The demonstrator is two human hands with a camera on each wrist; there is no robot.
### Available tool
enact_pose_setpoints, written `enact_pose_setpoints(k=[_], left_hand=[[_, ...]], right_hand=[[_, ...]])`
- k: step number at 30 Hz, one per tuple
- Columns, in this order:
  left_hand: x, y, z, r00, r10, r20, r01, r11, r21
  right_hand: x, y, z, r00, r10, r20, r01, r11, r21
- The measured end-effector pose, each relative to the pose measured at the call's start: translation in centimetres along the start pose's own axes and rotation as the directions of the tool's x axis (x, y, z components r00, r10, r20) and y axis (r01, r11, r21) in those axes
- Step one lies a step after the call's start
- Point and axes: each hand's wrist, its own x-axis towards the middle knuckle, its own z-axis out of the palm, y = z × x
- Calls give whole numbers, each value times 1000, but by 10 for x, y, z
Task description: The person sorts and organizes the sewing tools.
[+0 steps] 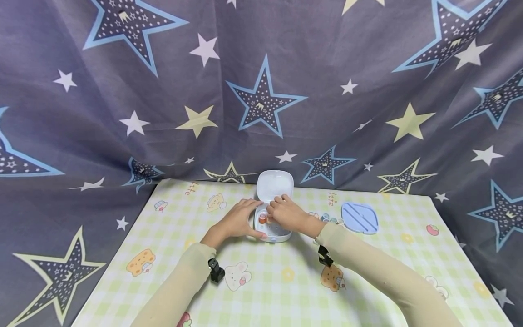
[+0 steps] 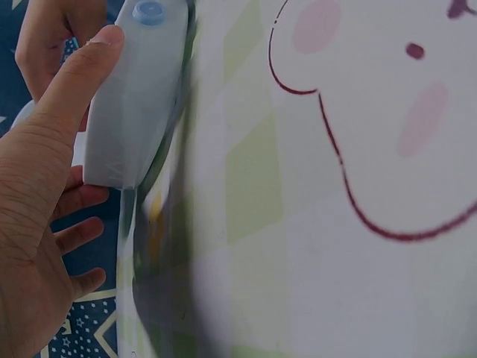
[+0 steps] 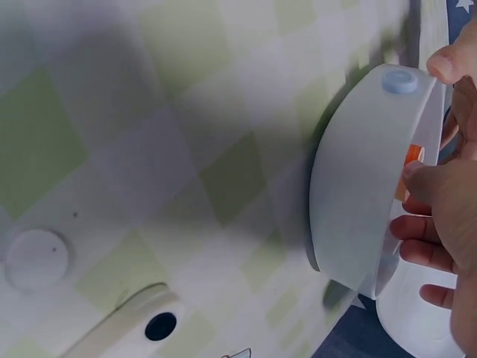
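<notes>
A small white box (image 1: 282, 237) with a blue latch button (image 3: 399, 81) stands on the table, its lid (image 1: 275, 184) tipped up at the back. My left hand (image 1: 238, 219) grips the box's left side, the thumb along the front rim and the fingers behind. Inside the box, an orange thread spool (image 1: 263, 218) stands on a floor dotted with small pegs. Reaching in from the right, my right hand (image 1: 288, 213) pinches a paler orange spool (image 3: 402, 193) close beside it. The right fingers partly cover that spool.
Right of the box lies a light blue tray insert (image 1: 360, 217) with divided slots. Several small round spools (image 1: 333, 220) stand between it and my right wrist. A checked, cartoon-printed cloth covers the table (image 1: 261, 295). Behind hangs a starry curtain (image 1: 229, 150).
</notes>
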Motion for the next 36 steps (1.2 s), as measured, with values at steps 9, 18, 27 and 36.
enact_pose_setpoints(k=[9,18,27,36], left_hand=[[0,0,1,1000,1,-4,-1,1000,7],[-2,1,2,998,42,-38,-41,999,24],[-3,4,0,998,62,-27,-60,995,80],[-1,4,1,997,70,-19,-66,984,166]], right_hand=[[1,-2,4,999,-27,-35,25,997,-70],[-1,-1,5,997,-40,-73,34,996,-88],[-5,3,-9,996,-12,-93,9,1000,-30],[-34,26,-34,980,114,-160,-96,989,115]])
